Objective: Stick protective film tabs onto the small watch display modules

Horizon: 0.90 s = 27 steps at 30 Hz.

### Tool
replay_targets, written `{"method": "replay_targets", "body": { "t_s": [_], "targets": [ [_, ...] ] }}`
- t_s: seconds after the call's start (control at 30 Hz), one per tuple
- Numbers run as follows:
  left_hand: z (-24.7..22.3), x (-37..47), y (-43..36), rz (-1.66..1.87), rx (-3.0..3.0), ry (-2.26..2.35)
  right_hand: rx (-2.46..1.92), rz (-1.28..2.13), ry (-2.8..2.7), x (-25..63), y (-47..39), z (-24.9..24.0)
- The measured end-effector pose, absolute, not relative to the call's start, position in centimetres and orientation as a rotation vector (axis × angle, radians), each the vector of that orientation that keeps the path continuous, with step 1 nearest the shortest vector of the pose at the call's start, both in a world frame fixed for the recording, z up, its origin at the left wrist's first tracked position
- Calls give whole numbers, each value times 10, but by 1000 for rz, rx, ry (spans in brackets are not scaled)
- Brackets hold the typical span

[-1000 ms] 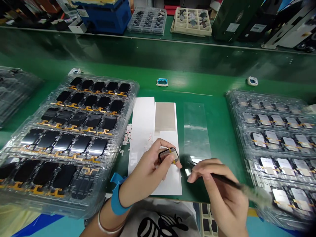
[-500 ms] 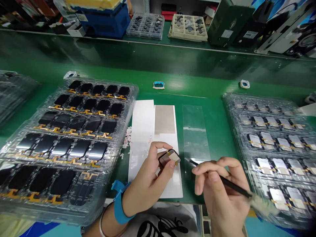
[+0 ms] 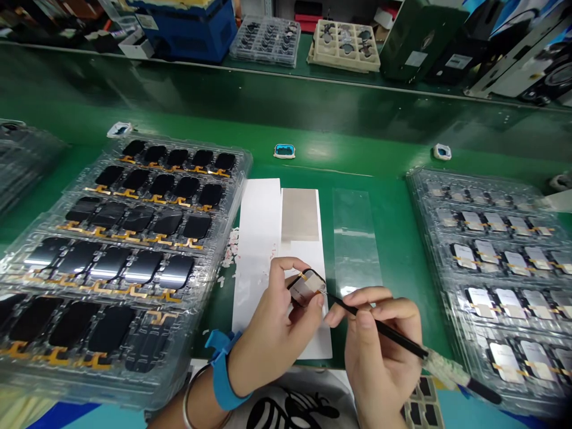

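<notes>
My left hand (image 3: pixel 282 319), with a blue strap on its wrist, grips a small watch display (image 3: pixel 307 286) by its edges between thumb and fingers. The display's silvery back faces up, with a black rim and bits of orange flex. My right hand (image 3: pixel 379 339) is closed around a slim black pointed tool (image 3: pixel 397 336), its rear part wrapped in pale, ragged tape. The tool's fine tip is at the display's right edge, close to my left thumb; whether it touches cannot be made out. Beneath the hands lie white sheets (image 3: pixel 258 238), one bearing a grey-beige patch (image 3: pixel 299 214).
To the left, a clear tray (image 3: pixel 210 238) holds rows of black displays; at right, another clear tray (image 3: pixel 429 250) holds silver-backed ones. A transparent film strip (image 3: pixel 355 238) lies right of the sheets. Paper scraps (image 3: pixel 230 247) and a watch case frame (image 3: pixel 285 151) lie on the green bench.
My right hand has moved left, bringing the tool's tip from beside the display to its edge. My left thumb has shifted slightly right and down on the display.
</notes>
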<state>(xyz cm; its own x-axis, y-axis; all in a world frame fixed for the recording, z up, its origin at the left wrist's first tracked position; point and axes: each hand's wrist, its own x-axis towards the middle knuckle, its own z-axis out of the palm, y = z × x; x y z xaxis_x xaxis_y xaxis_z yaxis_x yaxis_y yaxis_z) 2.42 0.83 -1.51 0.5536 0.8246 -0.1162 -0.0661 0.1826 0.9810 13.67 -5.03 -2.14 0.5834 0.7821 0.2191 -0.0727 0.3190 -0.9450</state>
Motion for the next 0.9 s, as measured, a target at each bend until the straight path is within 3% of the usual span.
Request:
{"method": "replay_targets", "body": {
  "t_s": [0.9],
  "targets": [
    [-19,26,4,870,1384,901,-1130,647,-657,127,-46,-23]
  ]
}}
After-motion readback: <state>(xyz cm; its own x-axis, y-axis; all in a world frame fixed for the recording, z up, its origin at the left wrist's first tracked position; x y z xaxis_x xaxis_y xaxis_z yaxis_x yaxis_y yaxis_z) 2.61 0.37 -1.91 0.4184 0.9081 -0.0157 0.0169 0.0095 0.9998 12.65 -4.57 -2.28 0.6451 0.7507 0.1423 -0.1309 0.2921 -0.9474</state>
